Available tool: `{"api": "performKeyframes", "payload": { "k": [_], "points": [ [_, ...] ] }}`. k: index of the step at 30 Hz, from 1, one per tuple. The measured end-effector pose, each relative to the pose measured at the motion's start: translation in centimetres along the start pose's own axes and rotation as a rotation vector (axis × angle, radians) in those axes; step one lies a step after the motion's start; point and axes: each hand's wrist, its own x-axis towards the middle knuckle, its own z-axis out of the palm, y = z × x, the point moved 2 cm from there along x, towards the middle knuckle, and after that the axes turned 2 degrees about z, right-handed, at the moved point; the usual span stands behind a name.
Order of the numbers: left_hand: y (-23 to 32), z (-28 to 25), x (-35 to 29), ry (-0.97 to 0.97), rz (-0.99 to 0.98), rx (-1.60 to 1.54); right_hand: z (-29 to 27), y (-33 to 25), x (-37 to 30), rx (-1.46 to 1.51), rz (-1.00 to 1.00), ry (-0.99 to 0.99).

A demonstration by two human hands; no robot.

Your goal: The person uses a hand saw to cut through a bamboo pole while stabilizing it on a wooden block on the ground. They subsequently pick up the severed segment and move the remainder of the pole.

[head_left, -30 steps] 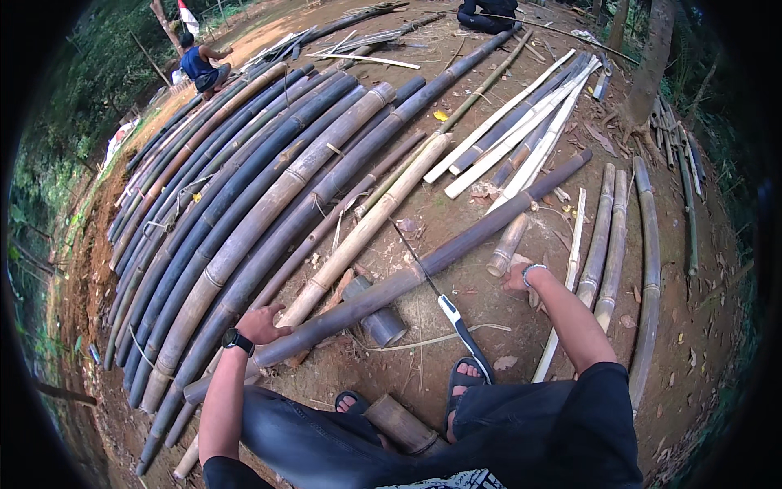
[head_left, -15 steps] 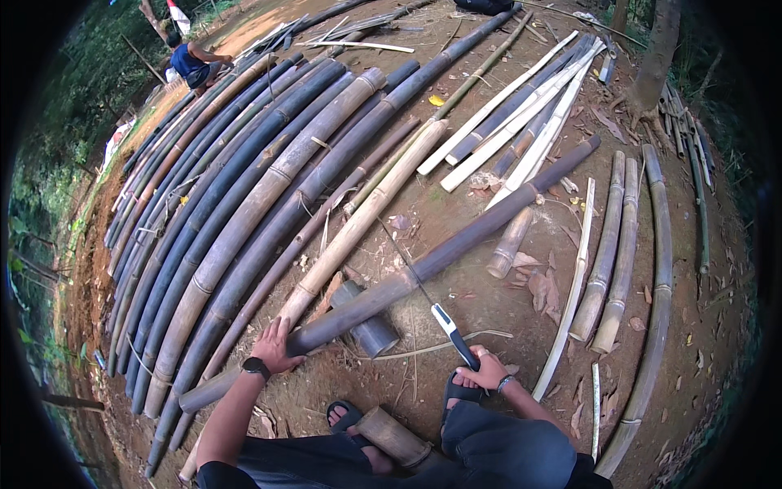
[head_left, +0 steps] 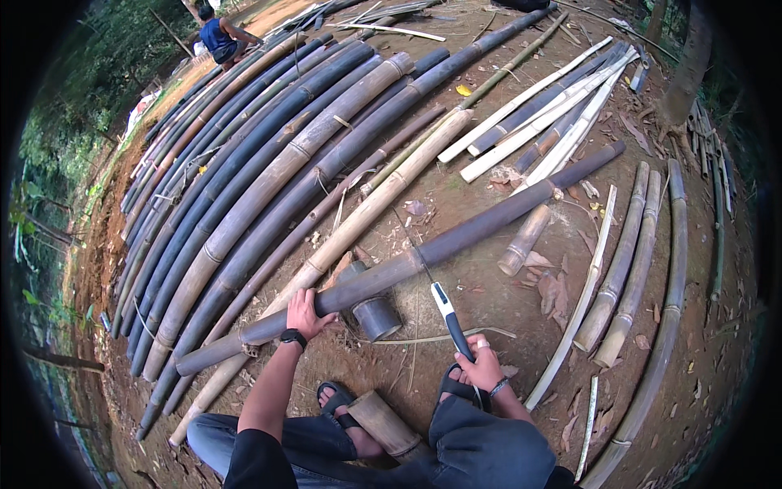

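Observation:
A dark bamboo pole (head_left: 505, 210) lies slanting before me, propped on a short dark bamboo piece (head_left: 377, 319). My left hand (head_left: 307, 314) is closed over the pole's lower left part, thumb pointing right. In my right hand (head_left: 482, 365), the fingers wrap around the black-and-white handle of a hand saw (head_left: 447, 311). Its thin blade crosses the pole around the middle; I cannot tell how deep it sits. A thicker bamboo stump (head_left: 388, 424) lies between my sandalled feet.
Long bamboo poles (head_left: 269, 171) lie side by side on the left. Pale split strips (head_left: 547, 114) rest at the upper right, beside a tree trunk (head_left: 683, 77). Cut bamboo lengths (head_left: 612, 269) lie on the right. Another person (head_left: 220, 37) squats far back left.
My left hand has moved up along the pole, closer to the short bamboo prop. The saw stays across the pole in my right hand. The whole view has shifted somewhat.

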Motion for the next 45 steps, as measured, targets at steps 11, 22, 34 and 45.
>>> {"api": "performKeyframes", "payload": {
  "k": [11, 22, 34, 45],
  "points": [
    [1.4, -1.0, 1.9, -0.096, 0.036, 0.075, -3.0, -4.2, 2.9, 0.037, 0.167, -0.280],
    [8.9, 0.2, 8.2, -0.229, 0.083, -0.009, 0.6, 3.2, 3.9, 0.135, 0.288, -0.177],
    [8.4, 2.9, 7.6, -0.234, 0.114, -0.042, 2.6, 3.1, 3.1, -0.383, 0.016, 0.120],
    [7.4, -1.0, 2.5, -0.118, 0.047, -0.077, 2.7, 3.1, 1.8, -0.487, -0.107, 0.033]
  ]
}}
